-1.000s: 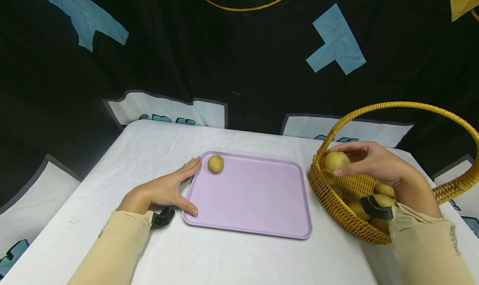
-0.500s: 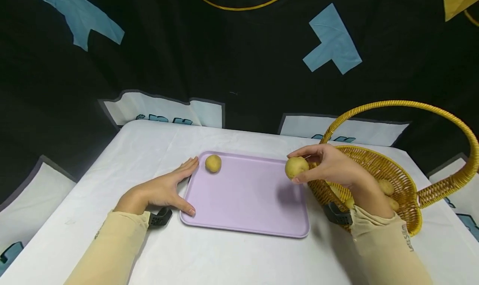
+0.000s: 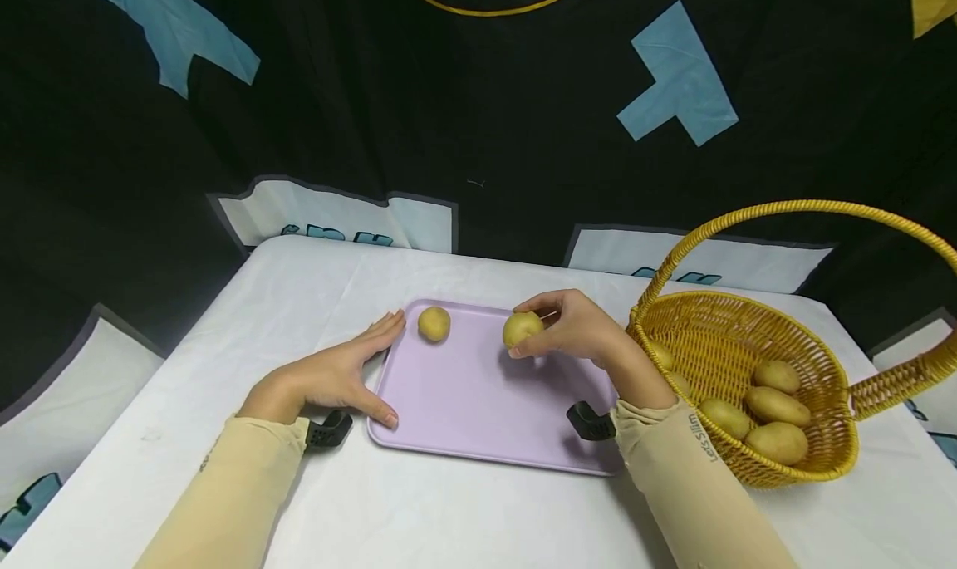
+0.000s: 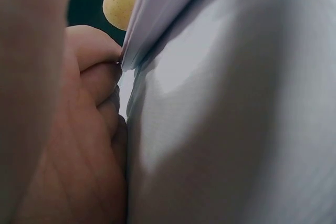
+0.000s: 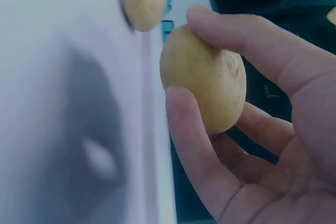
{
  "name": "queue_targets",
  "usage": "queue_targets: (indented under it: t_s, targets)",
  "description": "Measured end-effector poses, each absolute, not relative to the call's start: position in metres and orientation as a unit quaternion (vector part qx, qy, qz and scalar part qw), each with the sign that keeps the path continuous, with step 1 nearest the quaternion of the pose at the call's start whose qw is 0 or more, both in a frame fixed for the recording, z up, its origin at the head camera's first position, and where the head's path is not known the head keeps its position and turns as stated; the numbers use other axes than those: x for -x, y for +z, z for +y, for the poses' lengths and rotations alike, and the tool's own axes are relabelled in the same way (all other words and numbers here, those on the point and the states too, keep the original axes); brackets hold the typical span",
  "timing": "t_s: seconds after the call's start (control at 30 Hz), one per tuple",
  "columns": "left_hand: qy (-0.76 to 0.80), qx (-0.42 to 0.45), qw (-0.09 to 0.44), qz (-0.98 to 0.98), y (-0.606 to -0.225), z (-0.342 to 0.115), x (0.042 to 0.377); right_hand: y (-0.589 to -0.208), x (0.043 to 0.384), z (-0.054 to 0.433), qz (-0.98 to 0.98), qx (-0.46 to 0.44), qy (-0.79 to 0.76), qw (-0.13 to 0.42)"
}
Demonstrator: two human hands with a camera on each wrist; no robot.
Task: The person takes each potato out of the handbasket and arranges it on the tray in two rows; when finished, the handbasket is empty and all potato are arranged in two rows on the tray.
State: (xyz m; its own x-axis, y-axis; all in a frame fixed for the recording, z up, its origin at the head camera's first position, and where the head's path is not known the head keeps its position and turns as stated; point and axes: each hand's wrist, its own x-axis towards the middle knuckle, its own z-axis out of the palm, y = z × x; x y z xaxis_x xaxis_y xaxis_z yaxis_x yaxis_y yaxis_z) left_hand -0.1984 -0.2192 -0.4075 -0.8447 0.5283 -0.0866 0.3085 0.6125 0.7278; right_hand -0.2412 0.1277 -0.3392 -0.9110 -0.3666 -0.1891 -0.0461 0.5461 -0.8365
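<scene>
A potato (image 5: 202, 74) is pinched between the thumb and fingers of my right hand (image 3: 579, 332), over the lilac tray (image 3: 478, 411). Its shadow falls on the tray below. Another potato (image 3: 434, 324) lies in the tray's far left corner; the left wrist view shows part of this potato (image 4: 119, 1) behind the rim. My left hand (image 3: 336, 378) rests at the tray's left side, fingers spread, with fingertips at the far rim and the thumb on the near left edge. At the right, a yellow wicker basket (image 3: 845, 461) holds several potatoes (image 3: 777, 404).
The basket's tall arched handle (image 3: 807, 208) rises over the right side of the table. A white cloth (image 3: 449, 511) covers the table. Behind its far edge hangs a black backdrop (image 3: 478, 120) with blue patches.
My right hand has lifted a potato out of the basket and carried it left over the tray. The left hand stays at the tray's left edge.
</scene>
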Motion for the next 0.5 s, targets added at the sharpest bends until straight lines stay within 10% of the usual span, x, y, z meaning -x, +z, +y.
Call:
queue_targets:
  t_s: [0.5]
  targets:
    - [0.371, -0.238, 0.147, 0.885, -0.407, -0.219, 0.199, -0.366, 0.258, 0.082, 0.857, 0.109, -0.475, 0.170]
